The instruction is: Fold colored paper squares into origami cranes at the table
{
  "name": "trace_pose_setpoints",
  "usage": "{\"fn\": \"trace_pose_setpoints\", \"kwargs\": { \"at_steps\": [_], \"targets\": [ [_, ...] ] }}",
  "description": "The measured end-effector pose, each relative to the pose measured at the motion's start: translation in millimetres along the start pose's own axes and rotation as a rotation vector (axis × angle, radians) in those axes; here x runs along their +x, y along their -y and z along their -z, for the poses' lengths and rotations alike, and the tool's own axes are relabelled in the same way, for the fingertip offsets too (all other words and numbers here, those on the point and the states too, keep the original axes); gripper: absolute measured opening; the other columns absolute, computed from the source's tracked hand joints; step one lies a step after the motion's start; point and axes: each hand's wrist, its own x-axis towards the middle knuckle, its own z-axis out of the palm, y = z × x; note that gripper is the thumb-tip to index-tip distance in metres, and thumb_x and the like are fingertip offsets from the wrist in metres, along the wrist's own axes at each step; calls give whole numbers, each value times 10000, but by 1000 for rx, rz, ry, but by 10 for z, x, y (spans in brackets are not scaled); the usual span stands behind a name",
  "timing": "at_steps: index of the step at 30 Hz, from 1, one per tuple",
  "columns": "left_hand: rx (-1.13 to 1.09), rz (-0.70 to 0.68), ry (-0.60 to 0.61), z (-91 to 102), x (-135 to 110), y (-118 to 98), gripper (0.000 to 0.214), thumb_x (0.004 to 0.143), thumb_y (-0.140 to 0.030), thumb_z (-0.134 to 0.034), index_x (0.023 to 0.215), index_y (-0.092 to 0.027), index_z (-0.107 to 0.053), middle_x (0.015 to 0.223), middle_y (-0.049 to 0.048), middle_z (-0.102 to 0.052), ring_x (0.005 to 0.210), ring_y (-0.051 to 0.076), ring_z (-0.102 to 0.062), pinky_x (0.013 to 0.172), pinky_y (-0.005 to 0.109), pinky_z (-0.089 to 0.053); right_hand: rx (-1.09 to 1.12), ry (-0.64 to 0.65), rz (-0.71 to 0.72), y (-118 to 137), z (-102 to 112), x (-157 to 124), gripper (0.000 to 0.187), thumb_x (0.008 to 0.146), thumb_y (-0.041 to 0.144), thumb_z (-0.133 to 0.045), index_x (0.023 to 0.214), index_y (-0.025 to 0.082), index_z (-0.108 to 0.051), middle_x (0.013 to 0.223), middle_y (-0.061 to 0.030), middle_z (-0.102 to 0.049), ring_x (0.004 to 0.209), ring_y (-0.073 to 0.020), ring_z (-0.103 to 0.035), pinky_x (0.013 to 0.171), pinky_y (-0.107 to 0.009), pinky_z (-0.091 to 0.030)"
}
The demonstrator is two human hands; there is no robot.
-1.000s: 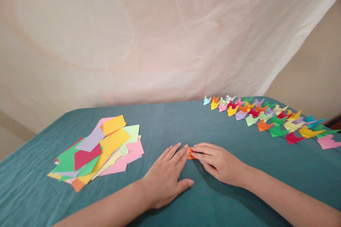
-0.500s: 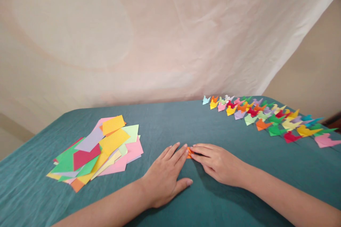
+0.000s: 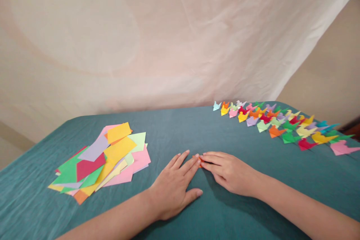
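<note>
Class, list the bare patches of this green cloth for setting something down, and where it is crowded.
Bare: the cloth at far middle, between the loose sheets and the folded figures; also right of the right hand. Crowded: those two clusters, and the orange piece by the left hand.

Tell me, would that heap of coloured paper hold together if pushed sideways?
Probably not: the paper sheets lie fanned at odd angles, so they would likely slide over each other. They look thin and flat, so probably light and floppy when lifted. The wrinkled teal cloth may drag the bottom ones.
</note>
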Motion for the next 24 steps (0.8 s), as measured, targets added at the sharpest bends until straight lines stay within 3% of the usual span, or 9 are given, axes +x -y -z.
{"fn": "trace_pose_setpoints", "kwargs": {
  "at_steps": [7, 11, 24],
  "targets": [
    [1, -2, -16, -22, -9, 16, 649, 916, -569, -221, 1442, -199, -139, 1502, 44, -170, 1380, 262, -84, 1107, 424, -174, 139, 36, -18, -66, 74, -24, 542, 760, 34, -418, 1286, 137, -496, 1268, -105, -552, 1188, -195, -490, 1022, -385, -408],
    [-4, -9, -6, -10, -1, 13, 651, 917, -567, -216, 1441, -187, -144, 1502, 48, -170, 1380, 261, -83, 1106, 419, -180, 143, 92, 30, -102, 96, -59, 562, 728, 39, -430, 1274, 143, -514, 1314, -107, -507, 1230, -203, -443, 1038, -395, -381],
    [-10, -9, -15, -17, -2, 13, 668, 910, -584, -207, 1438, -176, -162, 1499, 54, -183, 1380, 264, -86, 1110, 423, -170, 94, 87, 63, -92, 85, -54, 558, 696, 36, -428, 1237, 108, -546, 1310, -132, -507, 1236, -217, -435, 1039, -401, -376]
  ]
}}
